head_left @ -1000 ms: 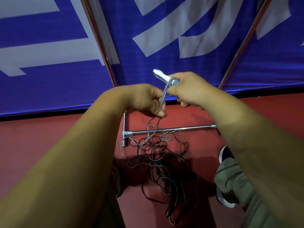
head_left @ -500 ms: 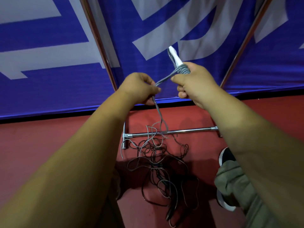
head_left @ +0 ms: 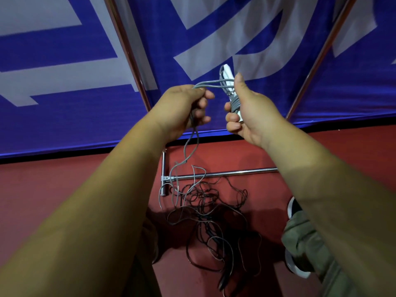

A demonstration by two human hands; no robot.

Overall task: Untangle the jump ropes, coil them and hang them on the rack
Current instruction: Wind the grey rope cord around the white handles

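My right hand [head_left: 249,112] grips a white jump-rope handle [head_left: 228,78] held upright, with grey cord wound round it in several turns. My left hand [head_left: 184,108] pinches the same grey rope [head_left: 209,84] a short way to the left, level with the handle. From my left hand the grey cord hangs down to a tangled heap of grey and black ropes [head_left: 205,209] on the red floor. The chrome rack's base bar [head_left: 225,173] lies on the floor just behind the heap, and its two slanted uprights [head_left: 126,50] rise at left and right.
A blue banner [head_left: 64,61] with large white lettering fills the wall behind the rack. My olive trouser leg [head_left: 308,243] and dark shoe [head_left: 294,207] stand at the lower right, close to the rope heap. Red floor spreads to the left.
Both hands have risen and moved apart. The handle has swung from tilted left to nearly upright, and the cord between the hands now runs level. More grey cord is lifted off the heap.
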